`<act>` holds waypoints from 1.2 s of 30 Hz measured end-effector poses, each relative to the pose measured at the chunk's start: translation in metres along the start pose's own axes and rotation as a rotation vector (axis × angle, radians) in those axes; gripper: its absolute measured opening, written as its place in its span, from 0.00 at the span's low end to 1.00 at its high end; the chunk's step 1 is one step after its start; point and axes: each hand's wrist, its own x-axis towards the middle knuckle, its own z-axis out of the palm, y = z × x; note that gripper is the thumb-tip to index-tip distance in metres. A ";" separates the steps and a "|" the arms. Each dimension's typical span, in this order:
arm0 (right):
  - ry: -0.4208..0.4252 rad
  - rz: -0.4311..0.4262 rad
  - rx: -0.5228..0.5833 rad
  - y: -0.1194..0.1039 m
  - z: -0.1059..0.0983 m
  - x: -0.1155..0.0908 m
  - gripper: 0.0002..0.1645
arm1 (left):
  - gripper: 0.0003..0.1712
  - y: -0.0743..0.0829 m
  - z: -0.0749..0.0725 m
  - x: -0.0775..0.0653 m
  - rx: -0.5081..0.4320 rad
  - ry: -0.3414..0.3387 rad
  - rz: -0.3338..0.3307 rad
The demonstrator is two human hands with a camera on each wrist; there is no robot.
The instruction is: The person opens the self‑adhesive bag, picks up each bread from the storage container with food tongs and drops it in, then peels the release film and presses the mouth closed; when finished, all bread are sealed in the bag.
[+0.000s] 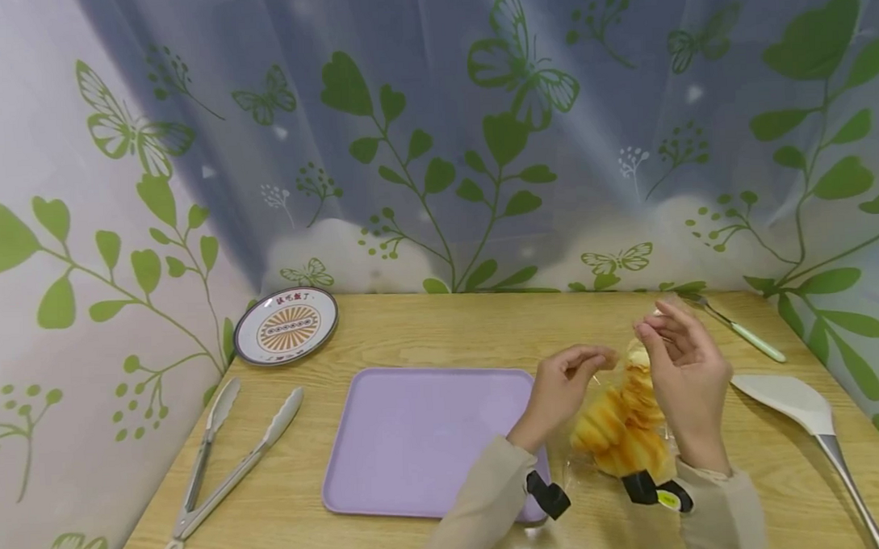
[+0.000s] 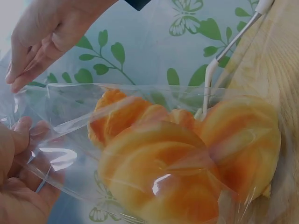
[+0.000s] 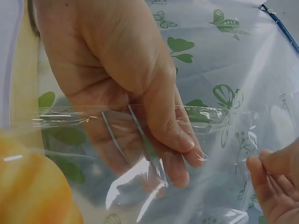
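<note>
A clear plastic bag [image 2: 70, 109] holds several golden-brown bread rolls [image 1: 623, 430], which bunch together in its lower part over the table, right of the lilac tray [image 1: 423, 437]. My left hand [image 1: 560, 391] pinches one side of the bag's upper part between thumb and fingers. On the opposite side, my right hand [image 1: 693, 379] pinches the upper edge with its fingertips. Wrinkled film stretches between the two hands in the right wrist view. Large rolls fill the middle of the left wrist view, with a twisted orange piece [image 2: 114, 116] behind them.
Metal tongs [image 1: 228, 476] lie spread at the left of the wooden table [image 1: 441, 331]. Behind them sits a round patterned plate [image 1: 287, 327]. A white-headed spatula [image 1: 785, 400] and a green-handled fork [image 1: 754, 340] lie at the right. A printed curtain [image 1: 420, 146] hangs along the back.
</note>
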 end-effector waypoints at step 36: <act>0.614 0.319 0.029 0.019 -0.102 0.033 0.14 | 0.14 -0.006 -0.009 0.015 -0.244 0.236 -0.154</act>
